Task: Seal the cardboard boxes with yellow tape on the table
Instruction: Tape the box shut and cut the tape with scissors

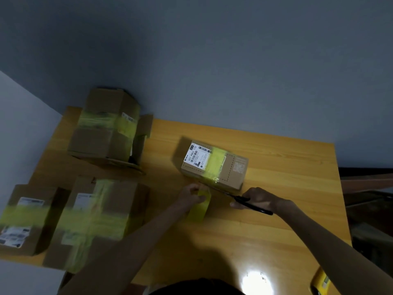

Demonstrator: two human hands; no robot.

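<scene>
Left hand [191, 195]: fingers curled, pinching the upper end of a yellow tape strip [200, 206]. I see the strip run from the fingertips back toward the person, lying flat on the table [276, 188].
Right hand [258, 199]: clenched round the black handles of the scissors [231, 195]. The blades point away from it toward the left hand and end just above that hand's knuckles.
Small box [229, 173]: just beyond both hands, nearer the right one, flat on the table with its white label up. Its near edge sits just past the scissor blades.
Tape band [214, 162]: yellow, across the top of the small box and down its near side, ending just beyond the left fingertips.
Strip to band: I cannot tell whether they are joined or cut; the blades cross that spot.
Taped boxes: one [100, 218] just outside the left forearm, one [27, 218] further out, a stack [106, 128] well beyond the left hand. All blurred, all with yellow bands.
Yellow object [321, 282]: outside the right forearm, at the table's near edge. I cannot identify it.
Glare [257, 282]: bright patch on the wood between the forearms.
</scene>
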